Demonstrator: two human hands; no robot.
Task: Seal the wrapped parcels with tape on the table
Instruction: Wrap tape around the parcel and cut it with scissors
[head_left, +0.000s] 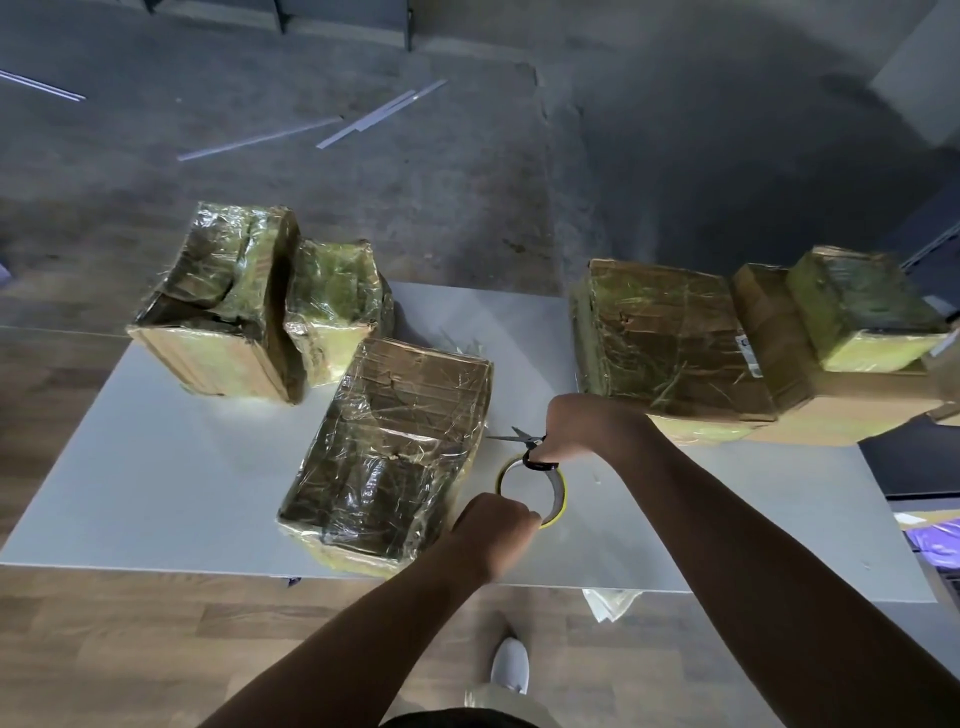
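A film-wrapped cardboard parcel (395, 452) lies in the middle of the grey table (156, 467). Just right of it my left hand (493, 525) grips the near edge of a tape roll (556, 488) with a yellow rim. My right hand (582, 426) holds black-handled scissors (519, 439) above the roll, blades open and pointing left toward the parcel's right side. Two wrapped parcels (223, 306) (337, 306) stand at the back left. A large wrapped parcel (665, 343) sits at the back right.
Right of the large parcel, a smaller wrapped parcel (867, 312) rests on a plain carton (779, 343) at the table's right edge. Crumpled film (608, 603) hangs below the near table edge. Thin metal strips (379, 114) lie on the floor beyond. My shoe (511, 665) shows below.
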